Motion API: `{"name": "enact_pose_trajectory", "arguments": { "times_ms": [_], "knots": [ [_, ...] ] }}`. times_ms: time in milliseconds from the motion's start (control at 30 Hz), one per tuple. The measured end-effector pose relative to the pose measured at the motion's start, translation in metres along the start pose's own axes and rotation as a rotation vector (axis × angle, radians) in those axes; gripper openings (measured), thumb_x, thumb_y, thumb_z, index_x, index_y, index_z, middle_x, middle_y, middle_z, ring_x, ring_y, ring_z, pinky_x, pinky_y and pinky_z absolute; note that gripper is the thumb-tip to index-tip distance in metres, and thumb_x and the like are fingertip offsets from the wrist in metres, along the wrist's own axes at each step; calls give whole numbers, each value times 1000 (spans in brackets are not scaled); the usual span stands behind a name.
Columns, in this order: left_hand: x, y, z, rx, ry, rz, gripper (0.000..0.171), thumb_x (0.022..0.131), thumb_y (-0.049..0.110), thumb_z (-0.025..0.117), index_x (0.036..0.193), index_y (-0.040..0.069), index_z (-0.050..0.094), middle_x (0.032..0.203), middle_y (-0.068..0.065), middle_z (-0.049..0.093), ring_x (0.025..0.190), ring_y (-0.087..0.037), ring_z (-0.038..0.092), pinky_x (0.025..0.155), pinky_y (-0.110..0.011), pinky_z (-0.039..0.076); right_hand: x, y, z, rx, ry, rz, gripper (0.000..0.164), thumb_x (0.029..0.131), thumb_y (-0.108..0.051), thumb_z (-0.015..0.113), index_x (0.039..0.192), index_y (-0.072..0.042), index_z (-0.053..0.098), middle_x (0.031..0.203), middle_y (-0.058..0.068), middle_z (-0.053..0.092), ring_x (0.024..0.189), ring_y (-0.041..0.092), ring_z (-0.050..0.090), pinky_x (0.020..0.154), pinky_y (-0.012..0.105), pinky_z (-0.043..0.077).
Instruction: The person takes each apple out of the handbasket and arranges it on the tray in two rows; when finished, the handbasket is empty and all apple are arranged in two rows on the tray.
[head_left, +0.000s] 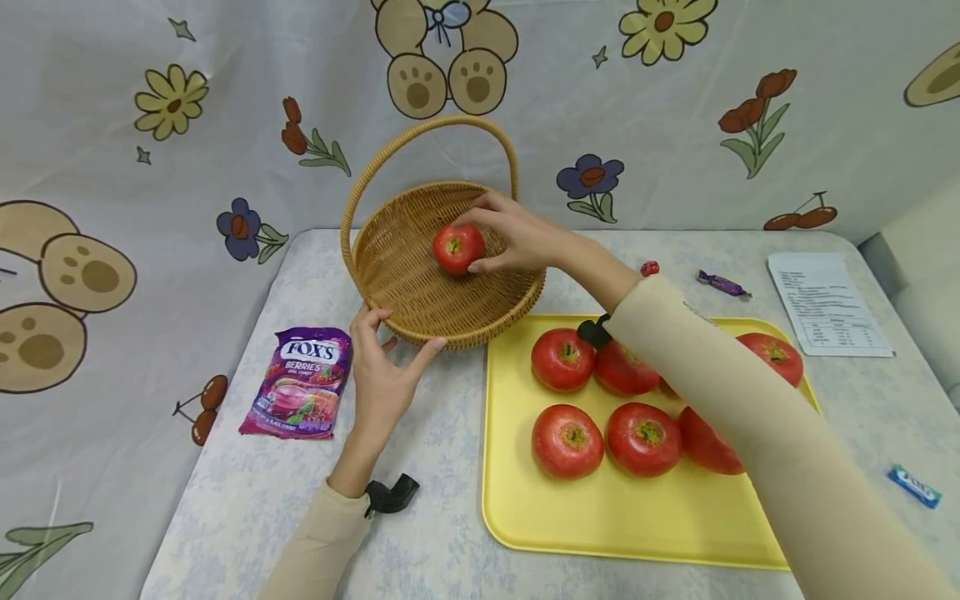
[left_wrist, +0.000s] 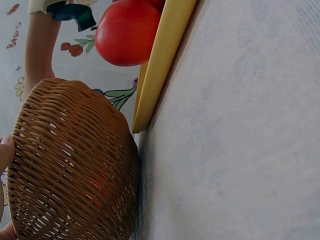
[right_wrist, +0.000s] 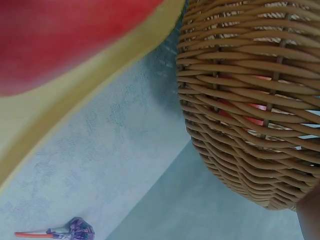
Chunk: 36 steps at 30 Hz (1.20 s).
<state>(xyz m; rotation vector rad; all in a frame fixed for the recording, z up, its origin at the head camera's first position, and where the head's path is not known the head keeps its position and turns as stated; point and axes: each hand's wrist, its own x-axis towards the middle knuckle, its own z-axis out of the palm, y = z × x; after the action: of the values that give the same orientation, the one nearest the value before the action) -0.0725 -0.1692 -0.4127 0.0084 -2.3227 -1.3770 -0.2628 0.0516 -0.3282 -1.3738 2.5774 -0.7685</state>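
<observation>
A round wicker basket (head_left: 405, 287) with an arched handle stands at the back of the table. Inside it is a red apple (head_left: 458, 248), which my right hand (head_left: 517, 233) holds between thumb and fingers. My left hand (head_left: 382, 375) grips the basket's near left rim, the thumb and fingertips on the edge. In the left wrist view, some red shows through the basket's weave (left_wrist: 75, 150). The right wrist view shows the basket's side (right_wrist: 240, 90) from close by, but the right fingers are hidden there.
A yellow tray (head_left: 600, 521) bears several red apples (head_left: 567, 442), partly behind my right sleeve. On the left lies a purple candy bag (head_left: 300, 383). A purple-wrapped sweet (head_left: 722, 283), a printed sheet (head_left: 828, 304) and a small blue packet (head_left: 913, 486) lie to the right.
</observation>
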Motion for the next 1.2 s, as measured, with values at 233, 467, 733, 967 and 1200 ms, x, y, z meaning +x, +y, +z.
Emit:
{"name": "enact_pose_trajectory", "arguments": {
  "times_ms": [233, 467, 733, 967, 1200],
  "knots": [
    [1, 0, -1, -11, -2, -5, 74, 78, 35, 83, 130, 7, 38, 154, -18, 27, 137, -23, 38, 95, -48, 52, 18, 4, 2, 5, -54, 70, 67, 84, -41, 77, 142, -18, 51, 141, 14, 38, 131, 30, 37, 109, 47, 37],
    [1, -2, -2, -14, 5, 0, 74, 77, 34, 84, 130, 8, 39, 154, -19, 27, 139, -28, 37, 96, -47, 51, 37, 5, 12, -6, -148, 146, 69, 85, -42, 75, 145, -26, 46, 150, 13, 29, 139, 33, 30, 109, 49, 38],
    [0, -2, -2, -23, 2, -11, 74, 78, 34, 84, 130, 7, 39, 155, -19, 26, 138, -23, 37, 96, -49, 51, 51, 12, 29, -51, -221, 188, 72, 85, -40, 76, 147, -28, 43, 156, 15, 19, 141, 39, 24, 109, 54, 37],
    [-1, -3, 1, -10, 0, -3, 75, 77, 35, 84, 131, 9, 39, 156, -18, 25, 139, -23, 37, 96, -48, 51, 53, 19, 36, -71, -262, 210, 73, 86, -33, 77, 148, -28, 40, 149, 14, 27, 134, 37, 31, 105, 52, 40],
    [-1, 0, 1, -3, 3, 9, 76, 76, 34, 85, 131, 9, 39, 155, -19, 25, 138, -24, 38, 95, -47, 52, 54, 22, 38, -41, -279, 216, 75, 83, -22, 80, 147, -28, 41, 147, 14, 28, 133, 38, 35, 106, 52, 40]
  ]
}}
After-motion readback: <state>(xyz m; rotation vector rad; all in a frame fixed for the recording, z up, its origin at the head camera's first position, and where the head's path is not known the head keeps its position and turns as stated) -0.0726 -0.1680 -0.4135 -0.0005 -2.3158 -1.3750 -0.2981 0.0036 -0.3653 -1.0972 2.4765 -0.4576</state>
